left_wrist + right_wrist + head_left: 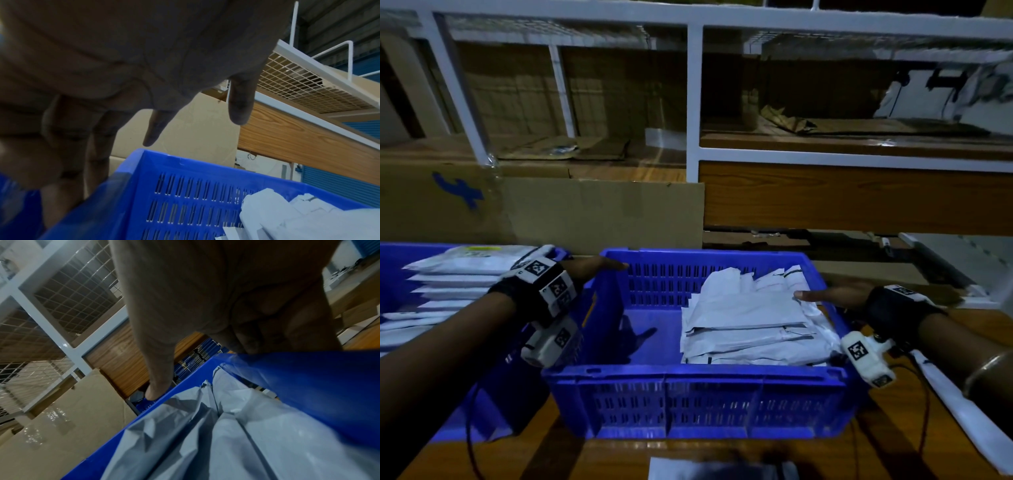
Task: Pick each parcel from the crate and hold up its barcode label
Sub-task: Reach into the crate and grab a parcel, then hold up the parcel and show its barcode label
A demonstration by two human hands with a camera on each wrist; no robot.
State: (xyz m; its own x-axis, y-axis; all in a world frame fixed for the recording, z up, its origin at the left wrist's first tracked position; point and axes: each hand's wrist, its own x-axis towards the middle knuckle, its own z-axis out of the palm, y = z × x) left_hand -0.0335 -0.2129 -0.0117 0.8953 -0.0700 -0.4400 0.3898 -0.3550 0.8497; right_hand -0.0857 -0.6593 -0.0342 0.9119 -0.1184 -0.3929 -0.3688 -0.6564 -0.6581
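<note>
At far left a second crate (400, 253) holds stacked parcels (458, 274). The left hand (592, 265) hovers over the far-left corner of the crate (688, 383), fingers (239, 104) straight and spread, an open grip holding nothing. The crate's left half is bare floor; the pile of grey parcels (746, 322) fills its right half, long axis running left to right, so it lies to the right of the left hand and just left of the right hand (835, 294). That hand is plainly nearer: its thumb reaches over the right rim onto the top parcel's edge, while the other fingers seem to sit outside the wall, not yet closed on anything. The right wrist view shows what the head view hides, the fingers (252, 344) curled behind the rim and the thumb extended over the parcels. No barcode label shows in any view. The crate stands on a wooden counter (893, 445).
</note>
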